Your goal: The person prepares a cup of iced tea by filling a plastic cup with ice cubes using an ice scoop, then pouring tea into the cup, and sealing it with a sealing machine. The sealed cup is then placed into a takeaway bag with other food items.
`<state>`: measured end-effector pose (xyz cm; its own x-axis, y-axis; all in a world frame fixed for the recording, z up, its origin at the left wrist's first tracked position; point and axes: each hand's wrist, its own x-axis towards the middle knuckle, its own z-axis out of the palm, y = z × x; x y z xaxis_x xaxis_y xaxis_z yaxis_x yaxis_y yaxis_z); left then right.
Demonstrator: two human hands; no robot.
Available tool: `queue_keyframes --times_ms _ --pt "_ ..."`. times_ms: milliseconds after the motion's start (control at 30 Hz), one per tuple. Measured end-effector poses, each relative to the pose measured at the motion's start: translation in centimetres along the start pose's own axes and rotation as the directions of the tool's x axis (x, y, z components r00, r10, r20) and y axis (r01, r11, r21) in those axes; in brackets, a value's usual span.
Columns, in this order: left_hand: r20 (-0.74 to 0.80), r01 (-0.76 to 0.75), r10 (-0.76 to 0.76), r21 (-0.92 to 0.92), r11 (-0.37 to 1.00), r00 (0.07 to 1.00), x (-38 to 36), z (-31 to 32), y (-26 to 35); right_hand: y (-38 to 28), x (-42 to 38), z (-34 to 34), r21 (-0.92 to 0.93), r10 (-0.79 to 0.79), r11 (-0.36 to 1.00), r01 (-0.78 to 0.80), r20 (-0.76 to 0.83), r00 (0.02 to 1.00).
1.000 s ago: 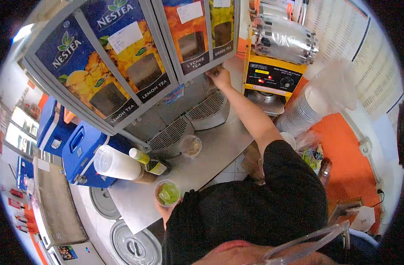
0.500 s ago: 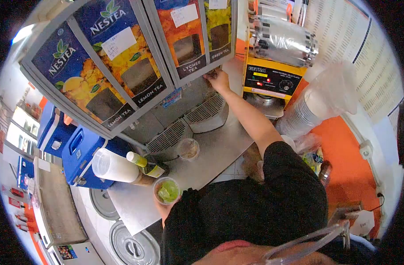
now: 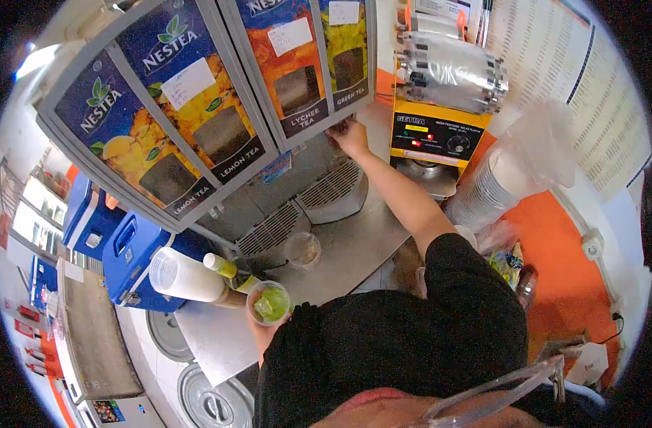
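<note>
My left hand [image 3: 264, 328] is wrapped round a clear plastic cup [image 3: 269, 303] with green contents, held over the front edge of the steel counter. My right hand [image 3: 349, 138] reaches up to the underside of the tea dispenser [image 3: 297, 125], below its lychee tea and green tea panels. The fingertips there are dark and partly hidden, so what they touch cannot be made out. A second clear cup [image 3: 303, 251] with brownish contents stands on the counter in front of the drip trays [image 3: 331, 190].
Stacked cups [image 3: 187, 274] and a bottle with a light cap [image 3: 220, 265] stand at the left, beside blue cooler boxes [image 3: 137, 250]. On the right are a yellow cup sealer [image 3: 436, 135] and a bagged cup stack [image 3: 493, 178]. Round metal lids [image 3: 215, 403] lie low at the left.
The view has shifted slightly. Both hands keep nearly the same places, the left on the cup and the right under the dispenser.
</note>
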<state>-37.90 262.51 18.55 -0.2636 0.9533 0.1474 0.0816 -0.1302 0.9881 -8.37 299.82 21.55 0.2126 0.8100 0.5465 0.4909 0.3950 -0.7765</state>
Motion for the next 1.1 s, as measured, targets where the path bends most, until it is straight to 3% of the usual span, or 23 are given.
queue_keyframes --times_ms 67,100,167,267,333,367,433,467,533,567,733,800,1100 --pt "0.015 -0.018 0.018 0.021 1.000 1.000 0.6 0.1 -0.9 -1.7 -0.1 -1.0 -0.069 -0.033 0.997 0.032 -0.009 0.999" --pt "0.006 -0.013 0.012 0.015 1.000 1.000 0.9 0.6 -0.2 -2.1 -0.2 -1.3 0.022 -0.015 1.000 0.016 -0.025 1.000" --pt "0.094 -0.147 0.126 0.260 0.954 0.988 2.1 1.7 1.3 -3.2 -1.1 -2.2 0.108 0.005 0.994 -0.003 -0.022 1.000" --pt "0.119 -0.194 0.169 0.247 0.949 0.978 4.0 3.0 -0.2 -4.8 -3.6 -3.8 0.097 -0.059 0.993 0.062 -0.030 0.998" --pt "0.112 -0.209 0.186 0.251 0.945 0.976 5.1 4.7 0.7 -5.5 -5.6 -4.6 0.254 -0.032 0.967 0.011 0.075 0.997" --pt "0.120 -0.240 0.215 0.260 0.935 0.969 5.6 5.6 1.3 -6.5 -6.7 -5.5 0.249 -0.030 0.968 0.004 0.099 0.995" --pt "0.126 -0.239 0.212 0.267 0.934 0.969 6.5 7.0 2.8 -9.5 -8.6 -7.5 0.247 -0.046 0.968 -0.051 0.373 0.927" --pt "0.150 -0.260 0.225 0.277 0.925 0.963 6.9 7.5 3.2 -10.8 -9.4 -8.3 0.241 -0.041 0.969 -0.060 0.393 0.919" --pt "0.156 -0.250 0.213 0.277 0.928 0.965 7.5 8.2 3.4 -12.9 -10.7 -9.6 0.156 -0.191 0.979 0.130 0.490 0.851" --pt "0.176 -0.261 0.218 0.279 0.924 0.960 7.7 8.5 3.4 -13.6 -11.1 -10.0 0.091 -0.314 0.945 0.313 0.512 0.799" --pt "0.227 -0.186 0.144 0.180 0.966 0.963 7.8 9.4 3.0 -16.5 -12.8 -11.0 0.026 -0.340 0.910 0.414 0.619 0.708" --pt "0.240 -0.174 0.127 0.183 0.968 0.962 7.7 9.7 3.0 -17.4 -12.8 -11.1 -0.100 -0.454 0.747 0.657 0.645 0.614" --pt "0.241 -0.128 0.104 0.087 0.988 0.965 7.6 9.9 2.5 -18.7 -12.9 -10.3 -0.170 -0.583 0.469 0.867 0.678 0.448"
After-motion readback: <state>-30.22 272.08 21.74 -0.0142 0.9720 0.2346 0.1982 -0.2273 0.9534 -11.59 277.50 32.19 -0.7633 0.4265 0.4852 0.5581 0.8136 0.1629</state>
